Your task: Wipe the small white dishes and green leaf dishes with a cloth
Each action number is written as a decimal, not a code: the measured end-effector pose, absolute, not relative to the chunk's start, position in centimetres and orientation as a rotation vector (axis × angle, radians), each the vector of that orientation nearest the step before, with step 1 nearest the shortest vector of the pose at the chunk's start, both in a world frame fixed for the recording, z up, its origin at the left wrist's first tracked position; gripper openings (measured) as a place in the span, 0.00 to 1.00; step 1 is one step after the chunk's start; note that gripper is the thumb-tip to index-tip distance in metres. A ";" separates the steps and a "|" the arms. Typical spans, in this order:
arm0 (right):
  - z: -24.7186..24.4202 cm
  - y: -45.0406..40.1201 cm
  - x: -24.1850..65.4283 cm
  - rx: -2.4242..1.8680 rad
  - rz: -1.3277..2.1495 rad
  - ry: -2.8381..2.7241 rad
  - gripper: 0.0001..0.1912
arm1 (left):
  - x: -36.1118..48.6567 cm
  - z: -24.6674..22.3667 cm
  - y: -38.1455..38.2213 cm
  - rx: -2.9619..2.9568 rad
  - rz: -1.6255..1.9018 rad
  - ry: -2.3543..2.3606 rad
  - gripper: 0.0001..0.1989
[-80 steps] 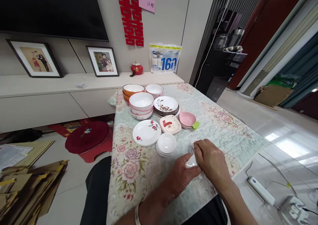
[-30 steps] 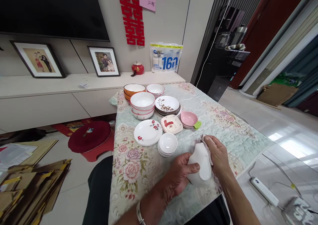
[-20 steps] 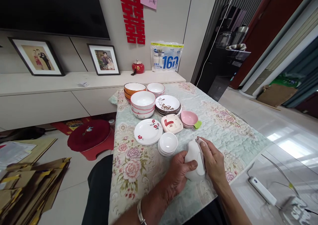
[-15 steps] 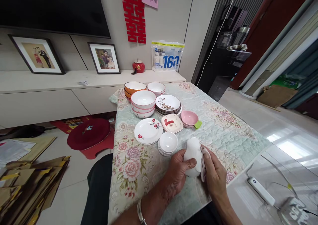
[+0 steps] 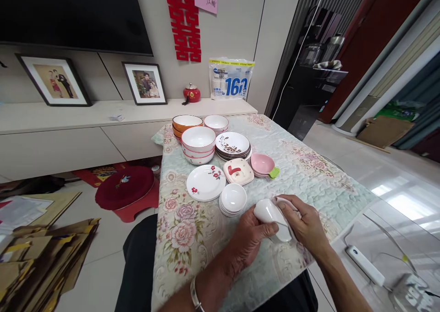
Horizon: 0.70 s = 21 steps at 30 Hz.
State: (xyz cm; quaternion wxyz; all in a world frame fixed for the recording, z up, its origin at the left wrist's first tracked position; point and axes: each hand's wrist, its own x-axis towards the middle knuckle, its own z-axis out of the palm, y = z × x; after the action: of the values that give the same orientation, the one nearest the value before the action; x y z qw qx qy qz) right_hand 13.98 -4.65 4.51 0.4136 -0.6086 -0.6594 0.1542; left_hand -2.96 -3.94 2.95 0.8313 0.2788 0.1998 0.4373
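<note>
My left hand (image 5: 252, 234) is closed round a white, glossy, gourd-shaped ceramic dish (image 5: 266, 211), its thumb lying across the near side. The dish is tilted above the table's front part. My right hand (image 5: 305, 222) pinches a pale pinkish cloth (image 5: 288, 203) against the dish's right side; most of the cloth is hidden by the fingers. Just left of the dish stands a stack of small white bowls (image 5: 233, 198). Behind it are white plates with red flowers (image 5: 205, 183), a squarish cream dish (image 5: 238, 171) and pink bowls with a green handle (image 5: 263, 164).
Farther back are stacked red-rimmed bowls (image 5: 198, 140), orange bowls (image 5: 187, 121) and brown-patterned plates (image 5: 233, 144). A flowered cloth (image 5: 182, 234) covers the table. To the left are a red stool (image 5: 125, 188) and flattened cardboard (image 5: 44, 252); a power strip (image 5: 366, 266) lies at right.
The dish has turned in my left hand, its far end tipping lower and to the left. My right hand has moved up and right with the cloth, rotating over the dish's side.
</note>
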 end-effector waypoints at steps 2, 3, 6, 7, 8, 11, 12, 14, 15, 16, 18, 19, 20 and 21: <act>5.4 -4.4 14.7 -1.487 0.344 -1.845 0.13 | -3.0 2.7 -3.8 0.604 0.941 0.482 0.18; 5.7 -4.3 14.9 -1.479 0.320 -1.913 0.12 | -3.0 2.5 -3.7 0.622 0.934 0.509 0.17; 6.3 -4.2 14.5 -1.507 0.217 -1.988 0.12 | -2.9 2.1 -3.6 0.661 0.920 0.539 0.16; 6.3 -4.3 14.0 -1.520 0.169 -1.983 0.12 | -2.9 2.1 -3.7 0.657 0.929 0.538 0.16; 6.4 -4.5 13.2 -1.524 0.117 -1.974 0.12 | -2.9 2.1 -3.7 0.654 0.946 0.533 0.15; 6.5 -5.5 10.5 -1.461 -0.005 -2.003 0.13 | -2.9 2.5 -3.9 0.708 0.992 0.470 0.13; 6.6 -5.8 9.8 -1.433 -0.037 -2.020 0.14 | -3.0 2.7 -4.0 0.741 0.999 0.444 0.13; 6.7 -6.1 9.1 -1.418 -0.067 -2.036 0.15 | -3.1 2.8 -4.1 0.791 0.993 0.411 0.12; 6.8 -6.1 9.1 -1.443 -0.068 -2.032 0.15 | -3.2 2.8 -4.2 0.803 0.984 0.408 0.11; 6.8 -5.9 9.5 -1.489 -0.062 -2.017 0.15 | -3.3 2.6 -4.2 0.814 0.970 0.414 0.10; 6.9 -5.4 10.6 -1.628 -0.019 -1.953 0.15 | -3.3 2.1 -4.2 0.832 0.941 0.446 0.11; 6.9 -5.0 11.2 -1.711 0.012 -1.909 0.15 | -3.3 1.9 -4.2 0.835 0.927 0.465 0.11; 6.9 -4.7 11.6 -1.790 0.040 -1.869 0.16 | -3.2 1.7 -4.2 0.831 0.918 0.479 0.12; 6.9 -4.5 11.9 -1.850 0.053 -1.838 0.16 | -3.2 1.6 -4.1 0.821 0.914 0.487 0.13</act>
State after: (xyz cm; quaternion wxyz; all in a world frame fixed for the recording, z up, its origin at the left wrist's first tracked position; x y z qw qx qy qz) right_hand 11.87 -4.53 6.88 0.2634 -0.6841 -0.6799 0.0196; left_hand -3.17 -4.15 1.64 0.7895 0.3813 0.2262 0.4244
